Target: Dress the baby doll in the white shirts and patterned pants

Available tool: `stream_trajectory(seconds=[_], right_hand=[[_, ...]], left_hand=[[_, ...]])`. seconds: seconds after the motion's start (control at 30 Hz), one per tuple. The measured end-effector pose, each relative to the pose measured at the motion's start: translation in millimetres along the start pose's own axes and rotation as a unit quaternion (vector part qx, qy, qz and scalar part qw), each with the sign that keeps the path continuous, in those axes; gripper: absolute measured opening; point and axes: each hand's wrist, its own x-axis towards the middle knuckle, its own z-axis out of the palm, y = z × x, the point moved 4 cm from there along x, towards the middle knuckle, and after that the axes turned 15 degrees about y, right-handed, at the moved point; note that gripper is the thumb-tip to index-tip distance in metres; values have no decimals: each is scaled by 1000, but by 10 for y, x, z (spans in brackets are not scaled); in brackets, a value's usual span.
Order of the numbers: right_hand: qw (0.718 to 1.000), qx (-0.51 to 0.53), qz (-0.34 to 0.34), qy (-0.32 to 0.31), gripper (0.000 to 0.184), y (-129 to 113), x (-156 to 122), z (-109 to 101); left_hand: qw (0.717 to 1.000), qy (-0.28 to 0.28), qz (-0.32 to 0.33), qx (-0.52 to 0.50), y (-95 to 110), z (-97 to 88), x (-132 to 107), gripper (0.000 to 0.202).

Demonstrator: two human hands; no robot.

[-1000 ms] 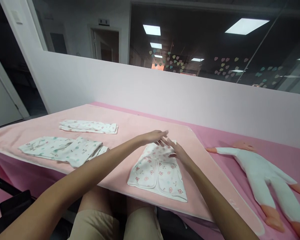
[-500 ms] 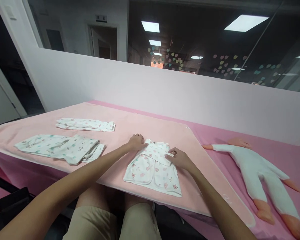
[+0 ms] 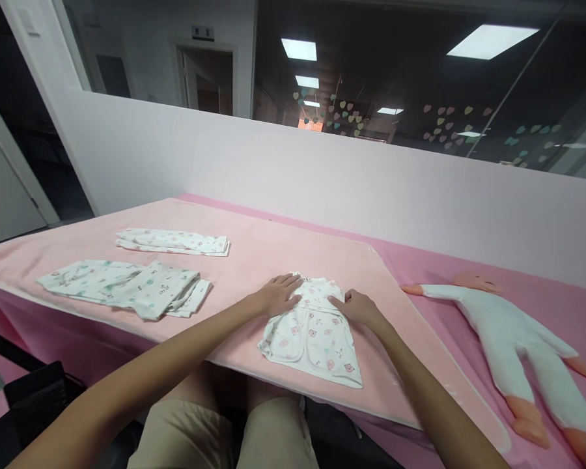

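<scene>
A small white baby shirt (image 3: 317, 342) with pink animal prints lies on the pink mat in front of me, its upper part folded inward. My left hand (image 3: 279, 296) rests on the shirt's upper left side, fingers stretched out and lying flat on the cloth. At the upper right edge is my right hand (image 3: 360, 307), its fingers curled and its thumb pressed on the folded cloth. What lies under the right fingers is partly hidden.
Left of the shirt lie folded white garments with green prints (image 3: 146, 290), and behind them a folded pink-printed garment (image 3: 176, 242). A baby doll (image 3: 508, 332) in white lies on the right. The pink mat (image 3: 254, 241) covers the table before a white wall (image 3: 322, 176).
My left hand has moved right onto the shirt and flattened there. The strip of cloth in my right hand now lies folded down across the shirt's top. The view has shifted slightly.
</scene>
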Motion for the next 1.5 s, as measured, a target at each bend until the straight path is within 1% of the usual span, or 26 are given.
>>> stream_trajectory(seconds=[0.1,0.17,0.27,0.37,0.43,0.53,0.63,0.7,0.77,0.83,0.9,0.97,1.03,1.1,1.17,1.23,1.27,1.33,1.37,1.43,1.5], right_hand=[[1000,-9,-15,8,54,-15,-54,39],[999,-7,-11,34,49,-33,-66,20],[997,11,-11,70,36,-84,-91,-40],[997,37,-8,75,27,-137,-139,-86],[997,53,-2,62,26,-163,-171,-103],[997,74,0,31,31,-204,-206,-117],[991,134,-14,-22,32,-310,-227,-108],[976,204,-23,-68,32,-422,-239,-86],[967,238,-24,-90,34,-521,-241,-66],[980,187,-22,-65,34,-556,-222,-61],[994,108,-20,-25,34,-525,-202,-65],[998,59,-16,-1,35,-443,-200,-59],[999,29,-27,21,36,-342,-219,-49],[997,-10,-47,61,39,-245,-246,-47],[995,-38,-45,86,44,-161,-262,-32],[997,-29,-14,64,46,-97,-253,9],[999,-17,1,43,46,-80,-239,30],[1000,14,19,5,44,-84,-200,52],[999,30,21,-7,44,-101,-179,47],[998,62,20,-18,42,-161,-142,17],[994,105,18,-24,38,-260,-123,-7]], left_hand=[[999,-4,-25,28,-10,-32,-18,69],[999,-1,-29,31,-32,-89,15,72],[1000,-12,0,-2,-75,-157,145,71],[998,-33,42,-38,-135,-172,357,61],[997,-34,55,-38,-185,-173,519,56],[996,-40,71,-22,-252,-181,719,50],[995,-59,84,2,-337,-210,815,42],[995,-61,81,26,-417,-244,832,36],[995,-54,69,47,-488,-279,827,33],[996,-38,53,63,-518,-300,803,31],[996,-13,32,80,-488,-293,749,32],[996,24,10,87,-398,-254,646,37],[996,54,18,63,-257,-168,488,44],[997,48,55,21,-109,-42,300,52],[997,11,80,-8,-15,81,136,60],[997,-23,73,-14,13,144,48,65],[997,-36,69,-12,17,145,37,66],[996,-50,71,-5,37,89,66,64],[996,-46,71,-1,54,37,98,61],[998,-20,61,1,97,-92,172,53],[999,12,18,-27,128,-209,239,47]])
